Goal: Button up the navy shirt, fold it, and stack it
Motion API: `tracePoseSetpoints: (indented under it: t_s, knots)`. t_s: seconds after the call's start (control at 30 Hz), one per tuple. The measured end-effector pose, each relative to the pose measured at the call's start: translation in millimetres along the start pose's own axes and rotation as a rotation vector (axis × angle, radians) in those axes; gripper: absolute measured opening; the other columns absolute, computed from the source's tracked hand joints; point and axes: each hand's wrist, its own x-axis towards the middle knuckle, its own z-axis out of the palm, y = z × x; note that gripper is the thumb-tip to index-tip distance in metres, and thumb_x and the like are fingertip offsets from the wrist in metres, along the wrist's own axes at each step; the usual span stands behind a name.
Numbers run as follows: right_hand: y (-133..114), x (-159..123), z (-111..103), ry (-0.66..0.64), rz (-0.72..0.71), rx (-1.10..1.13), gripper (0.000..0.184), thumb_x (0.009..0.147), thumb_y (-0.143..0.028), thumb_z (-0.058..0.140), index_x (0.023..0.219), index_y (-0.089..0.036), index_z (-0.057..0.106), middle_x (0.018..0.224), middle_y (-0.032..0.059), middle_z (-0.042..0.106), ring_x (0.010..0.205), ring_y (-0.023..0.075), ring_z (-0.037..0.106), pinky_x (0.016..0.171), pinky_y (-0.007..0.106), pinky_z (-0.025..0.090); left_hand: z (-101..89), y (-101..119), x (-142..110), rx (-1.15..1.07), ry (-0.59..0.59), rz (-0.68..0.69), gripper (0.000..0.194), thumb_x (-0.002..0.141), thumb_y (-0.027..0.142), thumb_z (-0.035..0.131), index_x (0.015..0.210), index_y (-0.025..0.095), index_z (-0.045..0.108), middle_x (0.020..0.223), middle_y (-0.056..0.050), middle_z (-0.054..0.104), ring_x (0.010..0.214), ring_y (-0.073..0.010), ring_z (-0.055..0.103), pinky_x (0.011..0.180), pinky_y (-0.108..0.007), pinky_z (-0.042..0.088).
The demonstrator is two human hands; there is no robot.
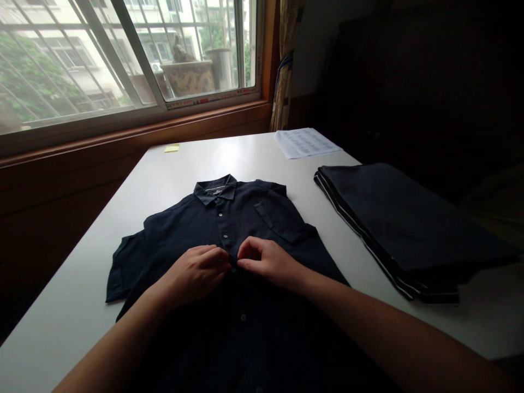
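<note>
A dark navy button-up shirt lies face up on the white table, its collar pointing away from me. Pale buttons run down its front placket, and a chest pocket shows on the right side. My left hand has its fingers closed on the placket at mid-chest. Just beside it, my right hand pinches the other side of the placket between thumb and index finger. A button sits right by the fingertips. Whether that button is through its hole I cannot tell.
Folded dark garments with white-striped edges are stacked on the right of the white table. Printed papers lie at the far right corner, a yellow sticky note at the far left. Beyond the table is a barred window with a curtain.
</note>
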Motion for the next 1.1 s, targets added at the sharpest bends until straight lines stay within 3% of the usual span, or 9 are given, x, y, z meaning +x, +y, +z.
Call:
tracePoseSetpoints:
  t_s: [0.4,0.67,1.1]
  knots:
    - [2.0,0.2,0.5,0.008,-0.003,-0.008,0.01,0.083,-0.025,0.069,0.091,-0.019,0.068,0.079,-0.0019,0.066,0.067,0.0115,0.056,0.062,0.022,0.041,3.4,-5.7,-5.6,-0.016,-0.004,-0.043,0.016,0.095,0.015,0.057,0.107,0.017,0.068,0.098,-0.006,0.067,0.079,-0.0157,0.063,0.071,-0.029,0.054]
    - [-0.4,0.5,-0.4,0.0,-0.023,-0.069,0.008,0.082,-0.022,0.069,0.089,-0.018,0.068,0.078,-0.0027,0.066,0.065,0.0103,0.055,0.061,0.021,0.039,0.2,-1.8,-2.1,-0.065,-0.053,-0.07,0.016,0.098,0.019,0.053,0.094,0.015,0.069,0.092,-0.005,0.066,0.072,-0.0135,0.061,0.067,-0.027,0.052]
    - [-3.0,0.2,-0.1,0.001,-0.026,-0.096,0.007,0.082,-0.02,0.07,0.089,-0.017,0.069,0.077,-0.0025,0.067,0.065,0.0102,0.055,0.061,0.021,0.04,1.1,1.7,-4.8,-0.105,-0.113,-0.024,0.017,0.096,0.015,0.054,0.099,0.019,0.07,0.088,-0.006,0.065,0.075,-0.0156,0.059,0.069,-0.031,0.047]
